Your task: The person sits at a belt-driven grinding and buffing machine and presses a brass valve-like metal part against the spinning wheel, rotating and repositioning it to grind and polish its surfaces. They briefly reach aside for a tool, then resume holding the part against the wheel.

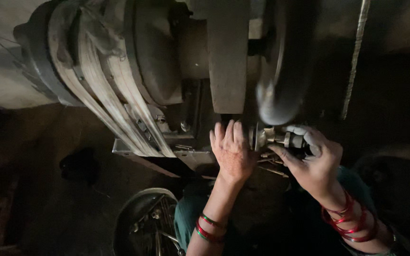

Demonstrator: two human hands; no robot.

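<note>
Our left hand lies flat, fingers extended, against the machine's base just beside a small metal fitting; its grip is open, holding nothing. Our right hand has its grip closed around the fitting, directly under the blurred grinding wheel. Metal bowl of parts sits lower left.

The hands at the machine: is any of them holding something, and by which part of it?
The right hand grips a small metal part by its right end, under the blurred wheel. The left hand lies flat, holding nothing visible.
</note>
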